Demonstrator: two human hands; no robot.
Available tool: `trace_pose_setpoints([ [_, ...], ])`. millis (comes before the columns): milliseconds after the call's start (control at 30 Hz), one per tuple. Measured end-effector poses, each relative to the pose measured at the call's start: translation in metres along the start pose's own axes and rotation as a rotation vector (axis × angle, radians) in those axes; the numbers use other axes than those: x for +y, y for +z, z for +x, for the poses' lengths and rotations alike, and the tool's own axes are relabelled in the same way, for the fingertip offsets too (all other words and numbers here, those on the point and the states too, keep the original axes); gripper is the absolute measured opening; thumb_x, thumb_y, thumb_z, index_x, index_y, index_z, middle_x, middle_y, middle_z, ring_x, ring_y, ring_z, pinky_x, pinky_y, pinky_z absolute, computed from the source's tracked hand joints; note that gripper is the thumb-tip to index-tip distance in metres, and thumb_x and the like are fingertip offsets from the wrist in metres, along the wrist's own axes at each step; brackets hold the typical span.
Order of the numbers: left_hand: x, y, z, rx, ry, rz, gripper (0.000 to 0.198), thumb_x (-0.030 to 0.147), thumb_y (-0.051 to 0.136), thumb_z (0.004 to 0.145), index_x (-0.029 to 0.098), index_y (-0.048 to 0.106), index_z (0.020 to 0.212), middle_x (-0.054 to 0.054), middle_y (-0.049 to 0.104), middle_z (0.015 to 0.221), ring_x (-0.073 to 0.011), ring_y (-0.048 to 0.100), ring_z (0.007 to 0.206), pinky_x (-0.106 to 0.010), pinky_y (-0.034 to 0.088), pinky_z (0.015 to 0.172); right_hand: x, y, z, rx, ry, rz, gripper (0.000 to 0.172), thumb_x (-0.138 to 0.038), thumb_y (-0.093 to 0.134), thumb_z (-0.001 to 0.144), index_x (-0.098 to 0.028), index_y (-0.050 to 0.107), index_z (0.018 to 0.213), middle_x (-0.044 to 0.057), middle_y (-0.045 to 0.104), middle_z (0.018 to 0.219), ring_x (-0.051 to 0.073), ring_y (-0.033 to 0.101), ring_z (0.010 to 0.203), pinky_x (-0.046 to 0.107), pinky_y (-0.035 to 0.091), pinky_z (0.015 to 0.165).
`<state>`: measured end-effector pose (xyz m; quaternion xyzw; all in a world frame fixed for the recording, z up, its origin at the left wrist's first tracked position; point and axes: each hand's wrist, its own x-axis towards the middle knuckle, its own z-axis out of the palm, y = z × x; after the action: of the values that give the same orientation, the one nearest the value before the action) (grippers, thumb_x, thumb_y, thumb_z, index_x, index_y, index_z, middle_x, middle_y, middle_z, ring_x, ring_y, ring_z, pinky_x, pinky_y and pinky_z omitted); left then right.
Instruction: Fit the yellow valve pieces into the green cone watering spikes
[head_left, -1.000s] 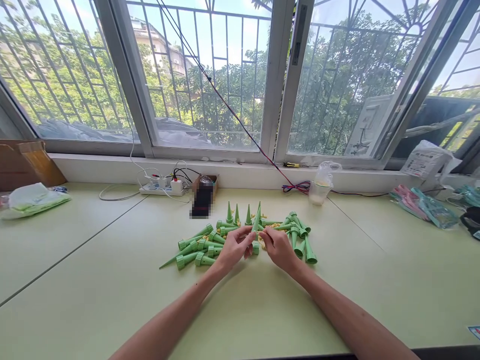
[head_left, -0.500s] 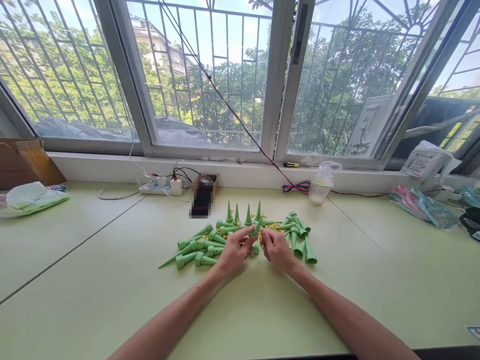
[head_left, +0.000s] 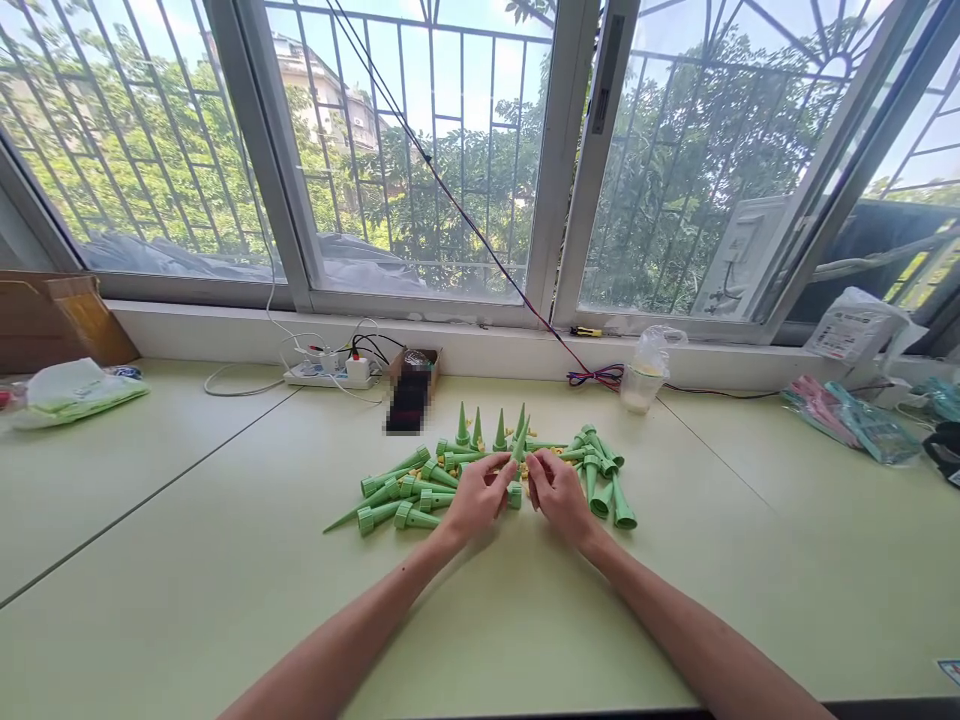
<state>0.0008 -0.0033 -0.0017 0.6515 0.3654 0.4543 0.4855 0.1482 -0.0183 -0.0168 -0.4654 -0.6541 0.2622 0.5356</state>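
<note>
My left hand (head_left: 480, 494) is closed around the lower part of a green plastic plant-watering spike (head_left: 520, 440), whose pointed tip sticks up. Close beside it, my right hand (head_left: 559, 494) has its thumb and fingers pinched together near the spike; what they hold is hidden. Behind the hands several green spikes stand upright (head_left: 500, 430) on their caps. More capped spikes (head_left: 379, 516) lie in a heap to the left of my left hand. To the right of my right hand is another group of green spikes (head_left: 622, 508), their wide ends facing me. Small yellow pieces (head_left: 533, 433) are scattered between the heaps.
A power strip (head_left: 300, 374) with plugs and a small box (head_left: 427, 368) stand at the back by the window sill. A plastic cup with a bag (head_left: 642, 385) is at the back right. Packaged items lie at the far right (head_left: 870, 425) and far left (head_left: 79, 392) of the table (head_left: 225, 560).
The spike in my left hand is held slightly higher and more upright. My right hand stays pinched beside it, its fingers turned a little. The whole view has shifted slightly.
</note>
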Motion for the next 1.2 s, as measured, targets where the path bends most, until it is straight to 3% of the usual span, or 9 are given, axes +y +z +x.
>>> trace_pose_setpoints([
  [167,0.0004,-0.0023,0.0023,0.049,-0.065,-0.054,0.04,0.054,0.055,0.083,0.015,0.056,0.071,0.005,0.043,0.042,-0.0076,0.038,0.035,-0.018,0.028,0.035,-0.0037,-0.0007,-0.0008,-0.039,-0.057,0.036,0.026,-0.042,0.047,0.095,-0.019,0.054,0.085,-0.003,0.055,0.059,0.011,0.048,0.044,0.022,0.038,0.045],
  [300,-0.0004,-0.0029,0.0032,0.084,-0.119,-0.131,0.041,0.055,0.056,0.081,0.016,0.052,0.068,0.005,0.043,0.042,-0.0072,0.037,0.036,-0.017,0.029,0.035,-0.0042,-0.0011,-0.0009,-0.078,-0.099,0.037,0.024,-0.041,0.05,0.093,-0.018,0.056,0.087,0.001,0.062,0.072,0.011,0.051,0.05,0.023,0.042,0.05],
  [767,0.0021,-0.002,-0.0013,-0.012,-0.04,-0.028,0.037,0.049,0.057,0.083,0.013,0.061,0.089,0.005,0.047,0.05,-0.0072,0.041,0.038,-0.018,0.03,0.036,0.0031,-0.003,0.0003,-0.003,-0.194,-0.155,0.026,-0.034,0.05,0.094,-0.018,0.054,0.074,-0.002,0.052,0.057,0.011,0.043,0.048,0.023,0.033,0.049],
  [967,0.0036,-0.0008,-0.0038,0.0,0.006,-0.02,0.035,0.048,0.058,0.083,0.014,0.058,0.091,0.001,0.058,0.068,-0.0057,0.042,0.038,-0.019,0.031,0.035,0.003,-0.0022,-0.0008,0.001,-0.191,-0.154,0.025,-0.034,0.052,0.092,-0.018,0.052,0.072,-0.003,0.05,0.056,0.01,0.041,0.048,0.022,0.032,0.048],
  [1200,-0.0031,0.0,-0.005,-0.01,0.034,-0.034,0.032,0.046,0.058,0.084,0.017,0.052,0.097,0.0,0.06,0.08,-0.0066,0.05,0.042,-0.019,0.035,0.034,0.0015,-0.0017,-0.001,0.015,-0.158,-0.104,0.026,-0.035,0.051,0.092,-0.019,0.051,0.072,-0.004,0.047,0.054,0.01,0.039,0.046,0.022,0.031,0.046],
])
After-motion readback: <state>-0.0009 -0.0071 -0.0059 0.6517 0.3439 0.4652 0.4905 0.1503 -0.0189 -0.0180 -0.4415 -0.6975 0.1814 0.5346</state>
